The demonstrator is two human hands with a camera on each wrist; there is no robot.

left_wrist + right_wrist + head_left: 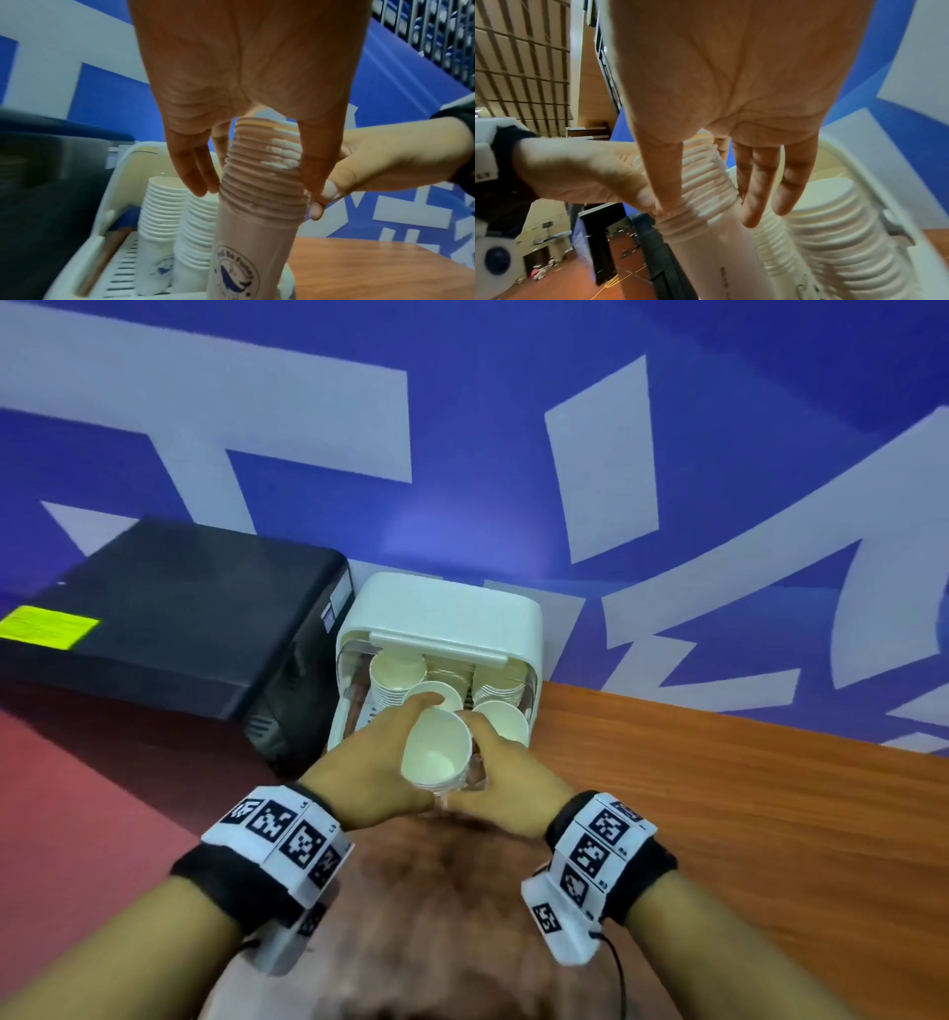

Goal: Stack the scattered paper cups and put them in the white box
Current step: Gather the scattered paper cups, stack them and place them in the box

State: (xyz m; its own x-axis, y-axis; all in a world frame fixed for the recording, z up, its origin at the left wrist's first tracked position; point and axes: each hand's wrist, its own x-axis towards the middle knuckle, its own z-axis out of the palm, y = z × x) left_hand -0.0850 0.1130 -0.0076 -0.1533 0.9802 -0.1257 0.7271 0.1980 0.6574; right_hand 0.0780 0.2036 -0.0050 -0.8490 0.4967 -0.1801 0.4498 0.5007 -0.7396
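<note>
Standing at the front edge of the white box (518, 613), a tall stack of paper cups (436, 752) is held upright between both hands, its lowest cup just inside the box's front wall in the left wrist view. The left hand (369, 778) is seen on the stack's left side, thumb and fingers (195, 174) extended downward along the ribbed rims and lightly closed about them. The right hand (506, 778) is placed on the opposite side, its thumb pressed to the rims beside the left thumb and its fingers (759, 182) stretched down the far side of the stack. The stack is thus gripped by each hand. Three further cup stacks (398, 672) are observed upright inside the box, behind the held one. The box is set on a wooden table (770, 814), just beside a black case (179, 618), against a blue and white wall (513, 454). Marker bands (287, 834) are worn on both wrists.
</note>
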